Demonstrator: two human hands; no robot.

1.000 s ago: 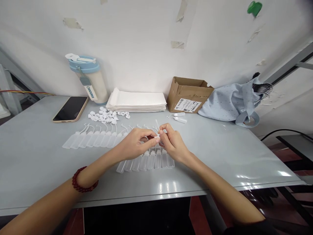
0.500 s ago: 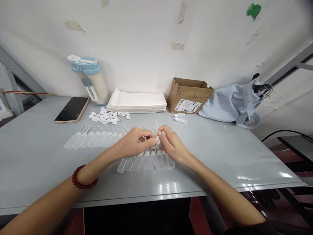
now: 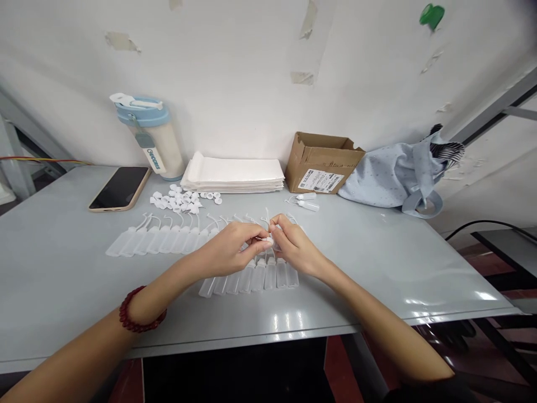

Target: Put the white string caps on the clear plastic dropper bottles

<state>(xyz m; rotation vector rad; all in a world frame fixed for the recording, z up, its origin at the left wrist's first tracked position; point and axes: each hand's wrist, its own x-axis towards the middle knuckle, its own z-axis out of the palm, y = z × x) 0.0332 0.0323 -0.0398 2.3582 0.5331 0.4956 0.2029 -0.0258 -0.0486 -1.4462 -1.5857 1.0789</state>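
Observation:
Between thumb and fingers, my left hand (image 3: 230,246) pinches a small white cap (image 3: 267,240). Touching it from the other side is my right hand (image 3: 296,243), its fingertips closed round a white cord (image 3: 267,215) that sticks up above them. What else the right fingers hold is hidden. Beneath the hands lies a front row of small clear plastic bottles (image 3: 259,277) with white cords at their necks. Behind my left wrist runs another row of such bottles (image 3: 161,240), partly covered by the hand. A pile of loose white caps (image 3: 178,197) lies farther back.
A phone (image 3: 119,189), a blue-lidded tumbler (image 3: 157,145) and a stack of white packets (image 3: 235,174) stand along the back. Right of them are a cardboard box (image 3: 321,162), two small bottles (image 3: 309,206) with cords, and a pale blue cloth bag (image 3: 381,176).
The view has shifted slightly. The white cap shows more plainly at my left thumb now, and both hands stay together in nearly the same place.

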